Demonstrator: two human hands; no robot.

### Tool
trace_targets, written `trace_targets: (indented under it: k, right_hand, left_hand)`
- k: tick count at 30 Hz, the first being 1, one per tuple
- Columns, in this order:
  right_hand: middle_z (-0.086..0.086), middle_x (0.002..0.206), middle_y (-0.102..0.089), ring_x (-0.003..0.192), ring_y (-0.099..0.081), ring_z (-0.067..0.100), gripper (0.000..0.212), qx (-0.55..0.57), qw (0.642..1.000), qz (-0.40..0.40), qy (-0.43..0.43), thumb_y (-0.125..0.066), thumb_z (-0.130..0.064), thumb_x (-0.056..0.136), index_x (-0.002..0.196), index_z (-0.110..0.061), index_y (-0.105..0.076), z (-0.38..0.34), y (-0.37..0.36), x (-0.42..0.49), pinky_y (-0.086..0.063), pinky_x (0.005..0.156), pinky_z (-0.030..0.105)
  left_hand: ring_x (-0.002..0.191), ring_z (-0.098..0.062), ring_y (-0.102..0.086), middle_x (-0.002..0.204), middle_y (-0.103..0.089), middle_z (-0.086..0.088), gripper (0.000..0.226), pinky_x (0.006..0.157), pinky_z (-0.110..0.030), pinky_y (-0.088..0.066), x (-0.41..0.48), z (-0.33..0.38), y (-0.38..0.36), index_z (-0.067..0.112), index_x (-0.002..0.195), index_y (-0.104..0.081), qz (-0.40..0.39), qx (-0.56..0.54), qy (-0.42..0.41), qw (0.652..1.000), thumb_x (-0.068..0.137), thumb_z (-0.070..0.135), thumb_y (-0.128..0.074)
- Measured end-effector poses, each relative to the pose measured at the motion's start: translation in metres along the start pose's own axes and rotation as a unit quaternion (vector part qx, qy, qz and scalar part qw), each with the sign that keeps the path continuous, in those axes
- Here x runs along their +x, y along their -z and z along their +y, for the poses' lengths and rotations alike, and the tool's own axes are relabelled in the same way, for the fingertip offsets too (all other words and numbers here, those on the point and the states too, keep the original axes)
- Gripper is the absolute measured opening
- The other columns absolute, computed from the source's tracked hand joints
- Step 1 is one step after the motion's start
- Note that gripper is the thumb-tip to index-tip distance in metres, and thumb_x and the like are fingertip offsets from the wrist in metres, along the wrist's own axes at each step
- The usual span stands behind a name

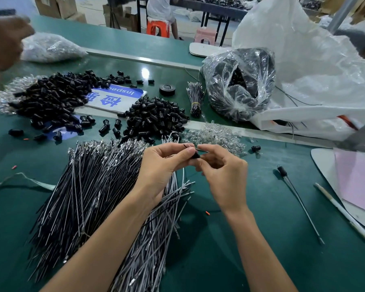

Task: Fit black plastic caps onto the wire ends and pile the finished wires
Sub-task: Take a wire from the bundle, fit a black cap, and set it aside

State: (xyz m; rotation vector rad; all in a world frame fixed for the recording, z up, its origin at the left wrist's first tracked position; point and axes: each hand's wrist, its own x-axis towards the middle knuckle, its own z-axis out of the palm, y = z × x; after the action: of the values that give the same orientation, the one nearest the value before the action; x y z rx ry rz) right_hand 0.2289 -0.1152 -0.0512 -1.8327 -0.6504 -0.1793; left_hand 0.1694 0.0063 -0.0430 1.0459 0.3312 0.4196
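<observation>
Head view, centre of the frame: the left hand [164, 163] and right hand [221, 167] meet fingertip to fingertip above the table [251, 239], both pinched narrow on one black cap [195, 155]. A thin wire [201, 150] runs roughly left to right across the cap, its end poking out toward the right hand, so seating likely means pushing along that line. Loose wires [89, 197] lie fanned at lower left; one capped wire [297, 199] rests at right.

Bright overhead light, glare on table [144, 71], edges warped/blurry.
</observation>
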Motion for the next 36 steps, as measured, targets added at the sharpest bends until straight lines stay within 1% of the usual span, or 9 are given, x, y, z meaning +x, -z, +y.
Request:
trace_targets:
  k: [6, 11, 14, 18, 21, 25, 30, 33, 36]
  right_hand:
    - [-0.008, 0.094, -0.061, 0.054, -0.066, 0.014, 0.033, 0.002, 1.0, 0.0, 0.024, -0.079, 0.002, 0.076, 0.098, -0.022, -0.074, -0.005, 0.001, 0.001, -0.056, 0.057, 0.022]
    - [-0.005, 0.093, -0.065, 0.054, -0.065, 0.007, 0.017, -0.008, 1.0, 0.004, 0.03, -0.082, -0.007, 0.075, 0.091, -0.013, -0.077, -0.006, 0.002, 0.002, -0.054, 0.056, 0.019]
    - [-0.005, 0.089, -0.066, 0.06, -0.058, 0.006, 0.015, -0.061, 0.996, 0.024, 0.065, -0.085, -0.014, 0.072, 0.085, -0.014, -0.078, -0.005, 0.007, 0.004, -0.045, 0.061, 0.011]
    - [-0.003, 0.092, -0.069, 0.089, -0.059, 0.015, 0.017, -0.149, 0.986, 0.027, 0.074, -0.086, -0.018, 0.07, 0.083, -0.012, -0.079, 0.002, 0.018, 0.008, -0.041, 0.084, 0.013]
    - [-0.004, 0.093, -0.071, 0.093, -0.061, 0.015, 0.017, -0.157, 0.986, 0.015, 0.056, -0.087, -0.019, 0.068, 0.082, -0.014, -0.079, 0.007, 0.027, 0.009, -0.043, 0.091, 0.019]
    - [-0.007, 0.092, -0.075, 0.09, -0.067, 0.003, 0.016, -0.07, 0.998, -0.007, 0.007, -0.086, -0.02, 0.068, 0.082, -0.018, -0.079, 0.009, 0.035, 0.011, -0.049, 0.086, 0.016]
    - [0.0, 0.08, -0.076, 0.076, -0.072, 0.014, 0.016, 0.148, 0.984, -0.014, -0.095, -0.085, -0.012, 0.068, 0.08, -0.021, -0.078, 0.009, 0.043, 0.016, -0.055, 0.072, 0.022]
    - [0.014, 0.09, -0.075, 0.084, -0.072, 0.026, 0.014, 0.337, 0.934, 0.015, -0.118, -0.077, -0.014, 0.073, 0.086, -0.012, -0.072, 0.006, 0.046, 0.018, -0.058, 0.079, 0.032]
    - [0.016, 0.094, -0.074, 0.087, -0.073, 0.027, 0.017, 0.51, 0.849, 0.046, -0.128, -0.061, -0.018, 0.086, 0.095, -0.004, -0.058, 0.001, 0.051, 0.023, -0.058, 0.081, 0.038]
  left_hand:
    - [0.068, -0.024, -0.072, 0.08, -0.074, -0.014, 0.02, 0.068, -0.025, -0.058, 0.0, 0.001, 0.001, -0.001, 0.084, -0.074, -0.003, 0.004, -0.004, 1.0, 0.066, 0.01, -0.076]
    - [0.076, -0.017, -0.071, 0.082, -0.074, -0.006, 0.015, 0.069, -0.028, -0.06, -0.002, 0.004, 0.002, 0.008, 0.08, -0.076, 0.011, 0.03, -0.024, 0.999, 0.068, 0.016, -0.076]
    - [0.073, -0.014, -0.07, 0.077, -0.074, -0.004, 0.014, 0.065, -0.025, -0.059, -0.002, 0.009, 0.0, 0.009, 0.081, -0.075, 0.037, 0.01, -0.046, 0.998, 0.07, 0.017, -0.073]
    - [0.07, -0.015, -0.072, 0.077, -0.075, -0.004, 0.01, 0.063, -0.025, -0.059, 0.001, 0.023, 0.009, 0.012, 0.08, -0.073, 0.098, -0.042, -0.066, 0.992, 0.071, 0.017, -0.07]
    - [0.07, -0.015, -0.072, 0.076, -0.075, -0.003, 0.012, 0.065, -0.024, -0.058, 0.006, 0.033, 0.02, 0.009, 0.086, -0.07, 0.14, -0.067, -0.094, 0.983, 0.075, 0.016, -0.069]
    - [0.068, -0.015, -0.072, 0.074, -0.075, -0.003, 0.004, 0.064, -0.021, -0.057, 0.007, 0.033, 0.019, 0.007, 0.087, -0.069, 0.155, -0.069, -0.107, 0.98, 0.086, 0.009, -0.066]
    - [0.07, -0.015, -0.073, 0.075, -0.075, -0.003, 0.003, 0.065, -0.021, -0.057, 0.009, 0.033, 0.021, 0.007, 0.086, -0.069, 0.144, -0.081, -0.09, 0.982, 0.085, 0.008, -0.066]
    - [0.073, -0.018, -0.073, 0.079, -0.075, -0.009, 0.007, 0.066, -0.022, -0.058, 0.01, 0.033, 0.025, 0.007, 0.081, -0.072, 0.044, -0.054, -0.024, 0.997, 0.075, 0.009, -0.068]
    - [0.079, -0.024, -0.073, 0.088, -0.074, -0.014, 0.01, 0.07, -0.028, -0.06, 0.007, 0.033, 0.027, 0.006, 0.083, -0.074, -0.146, 0.049, 0.044, 0.987, 0.074, 0.004, -0.07]
